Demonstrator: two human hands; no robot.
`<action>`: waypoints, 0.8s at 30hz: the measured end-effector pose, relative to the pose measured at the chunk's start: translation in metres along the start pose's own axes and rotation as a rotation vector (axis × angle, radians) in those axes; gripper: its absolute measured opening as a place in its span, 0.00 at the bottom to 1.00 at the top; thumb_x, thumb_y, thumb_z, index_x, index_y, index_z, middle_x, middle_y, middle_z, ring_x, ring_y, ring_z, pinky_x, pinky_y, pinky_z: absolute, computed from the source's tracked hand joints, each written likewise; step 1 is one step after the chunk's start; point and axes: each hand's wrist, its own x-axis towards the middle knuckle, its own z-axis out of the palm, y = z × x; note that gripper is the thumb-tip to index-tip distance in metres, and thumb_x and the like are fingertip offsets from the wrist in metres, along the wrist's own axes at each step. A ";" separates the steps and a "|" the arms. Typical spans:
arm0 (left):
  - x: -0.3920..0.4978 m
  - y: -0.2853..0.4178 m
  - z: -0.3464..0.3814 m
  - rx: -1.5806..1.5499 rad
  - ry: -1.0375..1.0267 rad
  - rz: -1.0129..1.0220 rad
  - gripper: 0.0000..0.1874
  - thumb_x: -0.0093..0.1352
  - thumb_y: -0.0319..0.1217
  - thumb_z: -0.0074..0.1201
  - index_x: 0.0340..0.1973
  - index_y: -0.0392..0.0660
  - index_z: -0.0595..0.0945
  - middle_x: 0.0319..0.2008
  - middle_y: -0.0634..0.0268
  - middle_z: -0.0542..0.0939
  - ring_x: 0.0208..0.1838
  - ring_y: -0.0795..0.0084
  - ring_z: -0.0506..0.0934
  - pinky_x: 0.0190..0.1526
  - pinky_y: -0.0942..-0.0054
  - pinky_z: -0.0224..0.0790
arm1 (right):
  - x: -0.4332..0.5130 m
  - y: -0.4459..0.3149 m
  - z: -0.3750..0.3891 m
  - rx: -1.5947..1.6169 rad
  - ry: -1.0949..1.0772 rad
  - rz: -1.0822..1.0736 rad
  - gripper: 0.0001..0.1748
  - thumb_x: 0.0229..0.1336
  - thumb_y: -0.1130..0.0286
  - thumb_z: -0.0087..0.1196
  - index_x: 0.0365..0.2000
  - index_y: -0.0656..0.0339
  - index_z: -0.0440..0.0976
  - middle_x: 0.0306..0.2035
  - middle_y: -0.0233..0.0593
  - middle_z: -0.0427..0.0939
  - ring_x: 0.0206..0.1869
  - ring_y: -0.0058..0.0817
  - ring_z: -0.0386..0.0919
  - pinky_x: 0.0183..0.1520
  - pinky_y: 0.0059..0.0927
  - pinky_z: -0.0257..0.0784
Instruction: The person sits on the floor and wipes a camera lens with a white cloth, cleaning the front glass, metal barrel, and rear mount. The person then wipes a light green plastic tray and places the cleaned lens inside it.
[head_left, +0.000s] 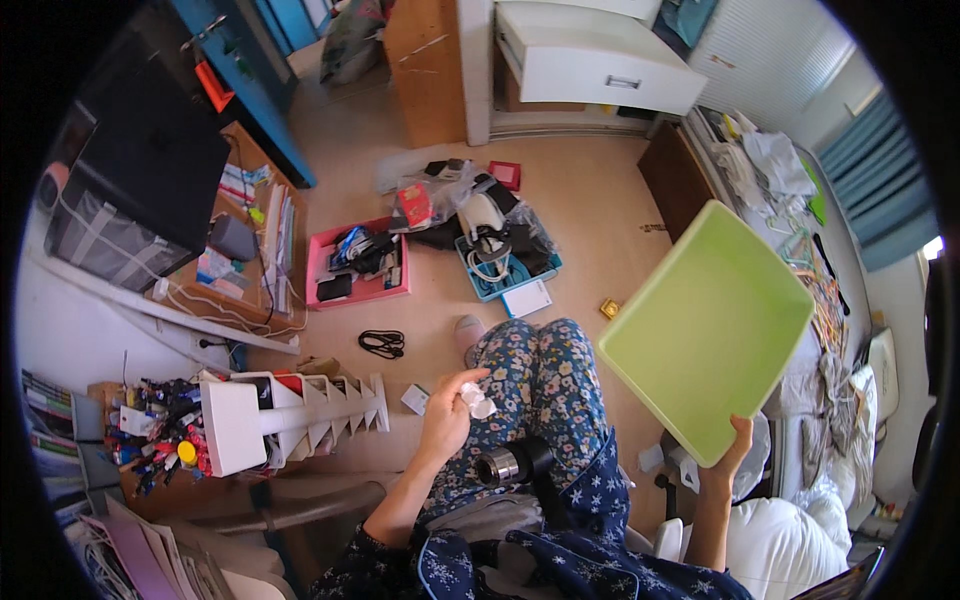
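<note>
A light green plastic tray (709, 334) is tilted up at the right, its near corner gripped by my right hand (727, 454). Crumpled white tissue (478, 400) sits in the fingers of my left hand (448, 416), above my floral trousers. On the floor ahead stand a pink box (358, 262) of cables and small items and a blue basket (551, 268) heaped with a white device and dark things. A coiled black cable (382, 344) lies nearer. A white box (527, 298) rests against the basket.
A white shelf rack (232, 429) and many pens (161, 442) stand at the left, below a wooden bookshelf (296, 225). At the back, a white drawer (600, 71) juts out. Hangers (817, 289) and clothes (780, 161) cover the bed at the right. A small gold object (609, 307) lies on the floor.
</note>
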 end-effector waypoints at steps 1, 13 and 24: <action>0.000 -0.001 0.000 -0.020 -0.019 -0.060 0.24 0.66 0.14 0.36 0.50 0.45 0.83 0.45 0.56 0.80 0.49 0.60 0.78 0.56 0.70 0.67 | 0.000 0.001 0.000 -0.001 0.045 0.013 0.26 0.54 0.60 0.49 0.50 0.68 0.71 0.41 0.42 0.79 0.41 0.33 0.80 0.44 0.32 0.76; 0.013 0.009 -0.004 -0.514 -0.091 -0.088 0.24 0.70 0.29 0.37 0.58 0.34 0.77 0.47 0.58 0.77 0.41 0.73 0.73 0.48 0.77 0.66 | -0.002 0.025 0.037 -0.025 -0.075 0.140 0.25 0.56 0.60 0.46 0.49 0.67 0.70 0.42 0.42 0.78 0.41 0.33 0.79 0.44 0.33 0.76; 0.024 0.061 0.017 -0.084 -0.006 0.485 0.13 0.67 0.23 0.59 0.46 0.41 0.78 0.55 0.53 0.72 0.51 0.62 0.79 0.53 0.66 0.76 | -0.016 0.054 0.069 -0.012 -0.098 0.207 0.27 0.55 0.59 0.45 0.51 0.67 0.70 0.44 0.44 0.78 0.42 0.35 0.80 0.46 0.34 0.76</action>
